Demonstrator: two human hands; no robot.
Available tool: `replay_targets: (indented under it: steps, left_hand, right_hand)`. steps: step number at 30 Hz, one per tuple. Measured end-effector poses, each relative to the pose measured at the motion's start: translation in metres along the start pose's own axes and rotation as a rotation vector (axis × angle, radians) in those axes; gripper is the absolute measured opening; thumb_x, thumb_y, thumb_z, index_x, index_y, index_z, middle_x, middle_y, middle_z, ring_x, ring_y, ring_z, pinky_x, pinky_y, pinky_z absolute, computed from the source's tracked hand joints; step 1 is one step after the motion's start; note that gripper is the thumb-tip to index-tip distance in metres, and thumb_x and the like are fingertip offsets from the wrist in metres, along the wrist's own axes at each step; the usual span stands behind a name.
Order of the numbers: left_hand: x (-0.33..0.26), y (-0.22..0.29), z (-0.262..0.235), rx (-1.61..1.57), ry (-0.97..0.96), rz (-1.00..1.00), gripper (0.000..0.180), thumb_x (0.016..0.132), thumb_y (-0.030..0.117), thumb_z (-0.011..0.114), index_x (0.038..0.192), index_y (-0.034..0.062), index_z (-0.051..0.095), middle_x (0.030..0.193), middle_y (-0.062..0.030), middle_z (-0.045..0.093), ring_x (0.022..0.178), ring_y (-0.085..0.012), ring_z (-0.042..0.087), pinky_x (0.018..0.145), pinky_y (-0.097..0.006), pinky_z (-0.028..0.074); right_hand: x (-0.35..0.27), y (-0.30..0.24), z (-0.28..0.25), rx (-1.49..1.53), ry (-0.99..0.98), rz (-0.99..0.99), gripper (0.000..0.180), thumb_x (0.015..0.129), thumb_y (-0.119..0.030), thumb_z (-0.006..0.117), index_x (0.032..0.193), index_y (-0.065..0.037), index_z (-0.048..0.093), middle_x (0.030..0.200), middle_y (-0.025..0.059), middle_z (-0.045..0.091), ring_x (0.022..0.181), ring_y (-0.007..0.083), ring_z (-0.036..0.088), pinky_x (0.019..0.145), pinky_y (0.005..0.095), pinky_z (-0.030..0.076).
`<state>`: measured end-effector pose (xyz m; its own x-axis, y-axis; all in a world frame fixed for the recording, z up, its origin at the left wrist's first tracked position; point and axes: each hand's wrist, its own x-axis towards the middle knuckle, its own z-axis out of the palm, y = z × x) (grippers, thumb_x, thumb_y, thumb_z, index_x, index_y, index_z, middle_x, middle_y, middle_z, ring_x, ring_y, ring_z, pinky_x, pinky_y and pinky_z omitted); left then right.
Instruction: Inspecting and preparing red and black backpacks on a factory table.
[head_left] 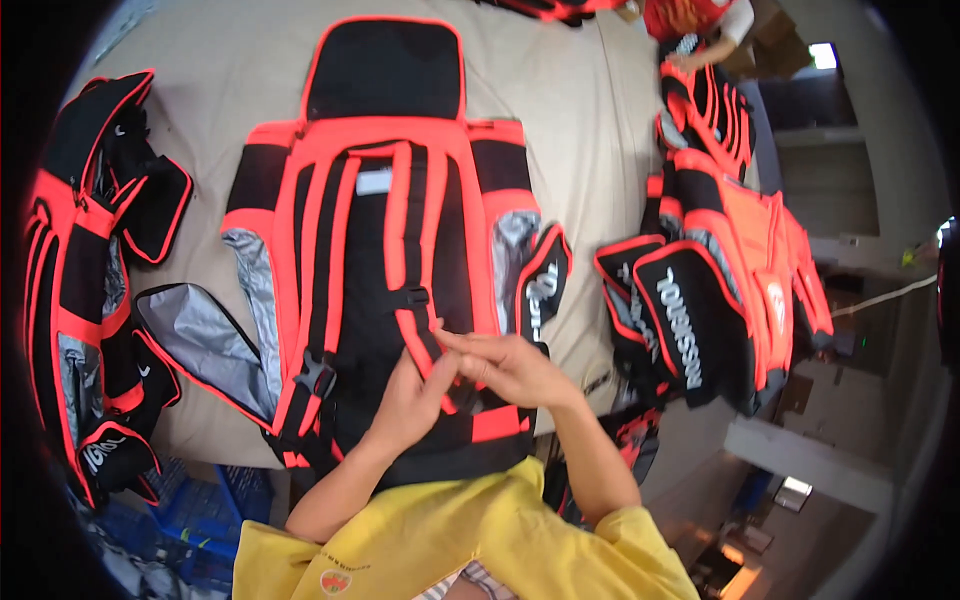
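Observation:
A large black and coral-red backpack [455, 215] lies on the table with its shoulder straps facing up. Both my hands meet over the lower end of its right shoulder strap [420, 335], below a black plastic slider [415, 297]. My left hand [408, 405] is closed around the strap, thumb toward the right hand. From the right, my right hand [515, 368] pinches at the same spot, its fingertips partly hidden. On the left strap sits a black buckle [317, 374]. A silver-lined side flap [195, 325] hangs unfolded at the bag's left.
Another black and coral bag [85, 270] lies along the left. To the right, more such bags [720, 250] are piled at the table [590, 110] edge. Another person's hand [690, 62] touches a bag at the far right. Blue crates [215, 505] stand low at left.

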<state>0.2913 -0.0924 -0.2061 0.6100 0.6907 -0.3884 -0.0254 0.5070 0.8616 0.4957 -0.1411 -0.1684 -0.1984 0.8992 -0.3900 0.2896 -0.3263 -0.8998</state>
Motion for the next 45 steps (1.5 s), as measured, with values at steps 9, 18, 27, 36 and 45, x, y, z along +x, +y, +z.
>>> replay_targets:
  steps: [9,18,27,36,45]
  left_hand:
    - [0.025,0.068,-0.107,-0.152,0.357,0.047,0.035,0.111,0.032,0.060,0.127,0.0011,0.066,0.102,-0.0121,0.075,0.062,-0.0115,0.060,0.053,-0.027,0.048]
    - [0.054,-0.002,-0.152,-0.045,0.478,-0.038,0.033,0.109,0.030,0.064,0.129,0.0033,0.065,0.116,-0.0146,0.077,0.091,-0.0183,0.075,0.074,-0.033,0.065]
    - [0.064,-0.014,-0.155,-0.025,0.517,-0.003,0.029,0.111,0.027,0.060,0.125,0.0025,0.065,0.107,-0.0120,0.077,0.079,-0.0179,0.074,0.063,-0.034,0.065]
    - [0.058,-0.022,-0.146,-0.014,0.651,0.029,0.027,0.112,0.026,0.058,0.127,0.0035,0.064,0.106,-0.0125,0.077,0.079,-0.0195,0.074,0.060,-0.034,0.063]
    - [0.062,-0.021,-0.139,0.024,0.693,0.011,0.029,0.112,0.027,0.058,0.127,0.0025,0.063,0.105,-0.0126,0.076,0.078,-0.0196,0.073,0.059,-0.035,0.063]
  right_hand:
    - [-0.111,0.070,-0.007,0.178,0.962,0.367,0.034,0.114,-0.022,0.057,0.132,0.003,0.070,0.111,0.0096,0.077,0.100,0.0151,0.074,0.084,0.0303,0.058]
    - [-0.162,0.095,0.050,0.174,0.898,0.495,0.025,0.108,-0.018,0.065,0.125,-0.003,0.075,0.107,0.0093,0.078,0.095,0.0151,0.075,0.081,0.0298,0.057]
    - [-0.053,0.075,0.026,-0.701,0.465,0.154,0.028,0.097,-0.021,0.072,0.118,-0.003,0.074,0.107,0.0157,0.069,0.093,0.0355,0.073,0.075,0.0473,0.058]
    - [-0.104,0.070,0.030,-0.370,0.463,-0.038,0.013,0.102,-0.015,0.066,0.106,-0.002,0.068,0.104,0.0177,0.065,0.098,0.0371,0.070,0.083,0.0456,0.058]
    - [-0.208,0.070,0.044,-0.209,0.173,0.042,0.014,0.103,-0.019,0.067,0.108,-0.006,0.069,0.110,0.0125,0.067,0.105,0.0319,0.068,0.087,0.0404,0.055]
